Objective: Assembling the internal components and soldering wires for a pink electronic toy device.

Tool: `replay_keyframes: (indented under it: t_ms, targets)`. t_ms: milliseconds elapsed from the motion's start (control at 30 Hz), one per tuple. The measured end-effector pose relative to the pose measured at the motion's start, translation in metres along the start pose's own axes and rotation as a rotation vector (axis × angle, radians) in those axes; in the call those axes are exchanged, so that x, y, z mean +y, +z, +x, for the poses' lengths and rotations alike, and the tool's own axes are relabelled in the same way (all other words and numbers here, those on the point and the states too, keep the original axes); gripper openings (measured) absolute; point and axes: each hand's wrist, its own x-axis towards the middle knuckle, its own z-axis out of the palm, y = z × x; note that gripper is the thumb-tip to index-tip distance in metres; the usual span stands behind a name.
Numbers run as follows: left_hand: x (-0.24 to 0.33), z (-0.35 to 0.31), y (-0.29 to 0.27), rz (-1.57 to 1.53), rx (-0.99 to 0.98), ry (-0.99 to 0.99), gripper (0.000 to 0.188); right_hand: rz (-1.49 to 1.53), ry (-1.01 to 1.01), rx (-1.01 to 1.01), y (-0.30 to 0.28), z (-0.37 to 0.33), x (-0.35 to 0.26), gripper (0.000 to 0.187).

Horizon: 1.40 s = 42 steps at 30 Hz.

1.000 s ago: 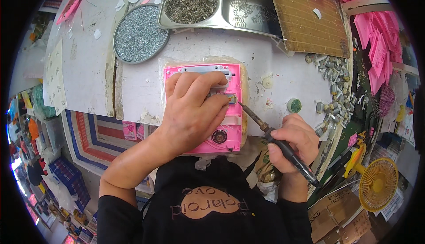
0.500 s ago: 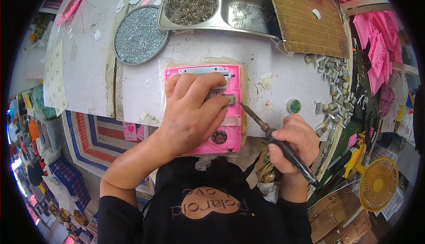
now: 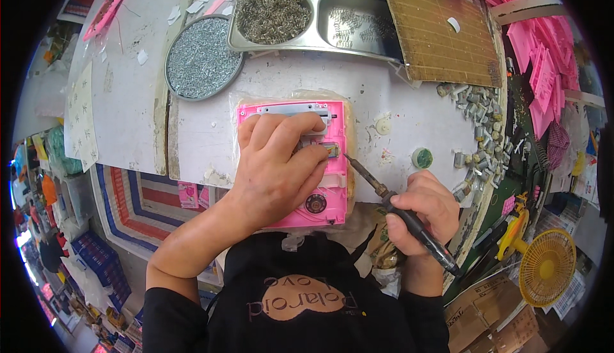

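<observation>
A pink plastic casing lies open-side up on a plastic-wrapped pad in front of me. My left hand rests across it, fingers bent and thumb close to the forefinger. Beside the thumb tip sits a small metal motor; whatever the fingers pinch is hidden. Under the fingertips runs a grey strip-shaped part. A round black part is set lower in the casing. My right hand grips a soldering iron by its black handle, its tip by the casing's right edge, near the motor.
A round dish of small metal pieces stands at the back left, next to a metal tray of springs. A brown board overlaps the tray. Several small motors and a green-filled round tub lie right, beyond them a yellow fan.
The whole view has shifted slightly, so the table's things appear a little lower. Both hands and the soldering iron keep nearly the same places relative to the casing.
</observation>
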Motion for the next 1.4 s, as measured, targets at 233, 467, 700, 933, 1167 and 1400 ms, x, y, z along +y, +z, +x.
replay_keyframes:
  t_ms: [233,467,700,933,1167,1400]
  targets:
    - [0.0,-0.001,0.0,-0.005,0.004,0.002,0.021,0.003,-0.002,-0.004,0.0,0.0,0.001,0.023]
    - [0.005,-0.008,-0.016,-0.084,0.144,0.107,0.027,-0.001,-0.039,0.013,-0.002,0.0,0.002,0.023]
    - [0.019,-0.019,-0.019,-0.109,-0.276,0.017,0.027,-0.002,-0.058,0.034,0.001,0.002,0.002,0.024]
    - [0.004,-0.01,-0.015,-0.439,-0.186,-0.129,0.016,0.062,0.129,0.176,0.018,-0.012,-0.001,0.041]
    - [0.005,-0.012,-0.016,-0.599,-0.282,-0.395,0.015,-0.001,0.219,0.097,0.061,0.006,-0.013,0.057]
    - [-0.004,-0.016,-0.015,-0.56,-0.245,-0.118,0.019,-0.217,0.007,0.013,0.073,-0.016,-0.01,0.062]
